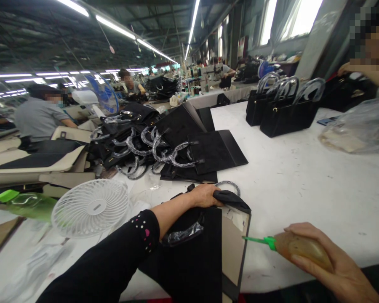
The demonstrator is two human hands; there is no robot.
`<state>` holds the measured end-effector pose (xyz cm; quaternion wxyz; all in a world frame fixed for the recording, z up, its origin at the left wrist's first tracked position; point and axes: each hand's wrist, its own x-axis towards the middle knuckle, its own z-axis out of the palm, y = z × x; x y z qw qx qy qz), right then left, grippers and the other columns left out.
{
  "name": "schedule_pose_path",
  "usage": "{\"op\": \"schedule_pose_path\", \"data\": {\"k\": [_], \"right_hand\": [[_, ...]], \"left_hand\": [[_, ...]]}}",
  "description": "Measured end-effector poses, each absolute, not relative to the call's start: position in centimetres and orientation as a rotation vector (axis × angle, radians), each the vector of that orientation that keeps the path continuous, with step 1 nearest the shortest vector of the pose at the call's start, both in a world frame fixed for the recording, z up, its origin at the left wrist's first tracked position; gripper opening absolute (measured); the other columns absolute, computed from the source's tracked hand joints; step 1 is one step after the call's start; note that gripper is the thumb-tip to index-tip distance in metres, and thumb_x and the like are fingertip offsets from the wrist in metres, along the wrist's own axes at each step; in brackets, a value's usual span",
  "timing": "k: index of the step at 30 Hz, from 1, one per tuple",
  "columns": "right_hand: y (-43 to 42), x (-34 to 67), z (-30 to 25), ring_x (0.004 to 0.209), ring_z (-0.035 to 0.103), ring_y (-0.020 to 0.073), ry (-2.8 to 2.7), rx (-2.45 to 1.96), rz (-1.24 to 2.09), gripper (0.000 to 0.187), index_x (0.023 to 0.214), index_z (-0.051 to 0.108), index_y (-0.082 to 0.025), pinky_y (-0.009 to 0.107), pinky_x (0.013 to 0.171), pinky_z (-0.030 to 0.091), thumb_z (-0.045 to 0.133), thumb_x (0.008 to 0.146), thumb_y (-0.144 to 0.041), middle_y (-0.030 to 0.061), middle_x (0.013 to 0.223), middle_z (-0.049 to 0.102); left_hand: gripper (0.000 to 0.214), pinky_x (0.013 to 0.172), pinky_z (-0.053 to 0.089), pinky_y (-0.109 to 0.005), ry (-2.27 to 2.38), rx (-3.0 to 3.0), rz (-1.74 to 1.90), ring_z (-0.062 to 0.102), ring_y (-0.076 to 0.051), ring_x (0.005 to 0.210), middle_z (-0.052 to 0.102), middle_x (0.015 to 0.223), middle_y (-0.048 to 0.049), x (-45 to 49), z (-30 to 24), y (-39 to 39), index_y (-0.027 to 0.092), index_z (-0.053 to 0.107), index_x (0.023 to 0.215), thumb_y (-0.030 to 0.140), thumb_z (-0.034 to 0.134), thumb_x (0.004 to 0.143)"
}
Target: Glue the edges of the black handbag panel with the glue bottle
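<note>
An unfinished black handbag (pixel 192 252), flat-sided and matte, is being steadied on the white worktop (pixel 290 185), with a stiff beige inner board (pixel 233 240) being exposed along its right side. Its curved handle (pixel 185 234) is being covered by glossy, crinkled clear film. At the handbag's top edge, a soft black fold (pixel 232 198) is being grasped by the fingers of the left hand (pixel 205 195), whose forearm is being stretched over the handbag in a dotted black sleeve (pixel 120 248). To the handbag's right, a rounded, translucent amber squeeze bottle (pixel 303 248) is being clasped from both sides by the fingers of the right hand (pixel 328 256). Its slender green nozzle (pixel 259 240) is being pointed leftward at the board's edge; whether it is being touched cannot be told. Beyond the handbag, black bags (pixel 214 151) are being heaped with film-wrapped handles.
</note>
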<state>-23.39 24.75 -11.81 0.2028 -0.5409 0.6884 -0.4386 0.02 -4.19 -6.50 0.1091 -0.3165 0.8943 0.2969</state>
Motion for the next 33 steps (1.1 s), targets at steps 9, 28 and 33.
{"op": "schedule_pose_path", "data": {"k": [9, 28, 33], "right_hand": [[25.0, -23.1, -11.9, 0.101, 0.072, 0.0271, 1.916, -1.477, -1.308, 0.033, 0.106, 0.072, -0.027, 0.024, 0.082, 0.061, 0.077, 0.081, -0.048, 0.0059, 0.113, 0.070], [26.7, -21.7, -11.9, 0.107, 0.070, 0.0235, 1.895, -1.656, -1.322, 0.030, 0.113, 0.069, -0.034, 0.022, 0.092, 0.056, 0.074, 0.086, -0.046, 0.0031, 0.116, 0.070], [26.9, -21.6, -12.0, 0.105, 0.071, 0.0239, 1.819, -1.672, -1.310, 0.027, 0.112, 0.068, -0.034, 0.023, 0.089, 0.057, 0.074, 0.087, -0.041, 0.0037, 0.114, 0.070]], "left_hand": [[0.024, 0.066, 0.043, -0.022, 2.620, -0.929, 0.902, 0.068, -0.019, 0.085, 0.071, 0.080, 0.0044, 0.0, -6.4, -4.2, 0.028, 0.075, 0.093, 0.042, 0.080, 0.074], [0.023, 0.067, 0.044, -0.022, 2.631, -0.926, 0.909, 0.067, -0.019, 0.083, 0.072, 0.079, 0.0033, 0.0, -6.7, -4.4, 0.025, 0.075, 0.091, 0.040, 0.079, 0.074], [0.024, 0.064, 0.042, -0.022, 2.634, -0.931, 0.898, 0.067, -0.019, 0.083, 0.071, 0.079, 0.0034, -0.1, -6.7, -4.3, 0.025, 0.074, 0.091, 0.042, 0.079, 0.074]]}}
